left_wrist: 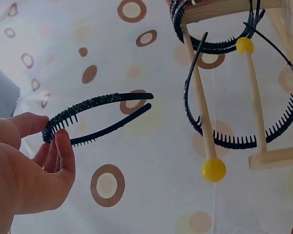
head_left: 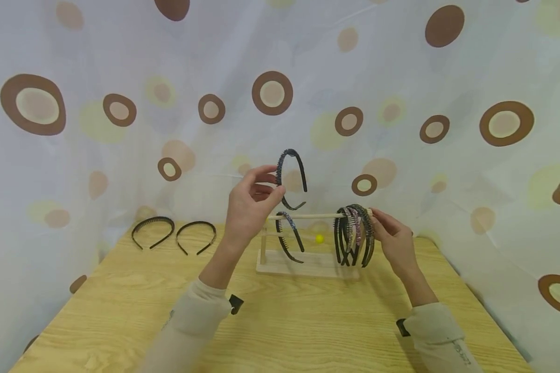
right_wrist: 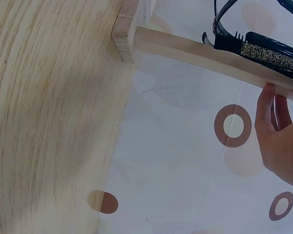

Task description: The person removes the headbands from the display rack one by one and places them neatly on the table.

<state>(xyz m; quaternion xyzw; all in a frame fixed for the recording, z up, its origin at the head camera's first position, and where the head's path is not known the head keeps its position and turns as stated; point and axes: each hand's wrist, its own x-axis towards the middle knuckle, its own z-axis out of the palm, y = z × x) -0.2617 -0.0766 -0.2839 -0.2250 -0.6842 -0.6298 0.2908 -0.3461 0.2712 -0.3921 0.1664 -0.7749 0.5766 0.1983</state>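
Observation:
A dark, sparkly toothed headband (head_left: 302, 172) is raised above the left end of a wooden rack (head_left: 319, 216). My left hand (head_left: 249, 210) pinches it between thumb and fingers; in the left wrist view the headband (left_wrist: 95, 101) points its two tips away from the palm. Below it, a blue-glittered headband (head_left: 290, 223) hangs from the rack's rod. Several headbands (head_left: 357, 233), black, silver and pink, hang bunched at the right end. There my right hand (head_left: 398, 246) holds the rack's upright; the right wrist view shows its fingertips (right_wrist: 268, 90) against the wood.
Two black headbands lie on the table's left side, one toothed (head_left: 153, 219) and one thinner (head_left: 196, 223). Yellow balls (left_wrist: 214, 169) cap the rack's rods. The wooden table (head_left: 308, 321) meets a patterned curtain (head_left: 233, 62) behind and at the sides.

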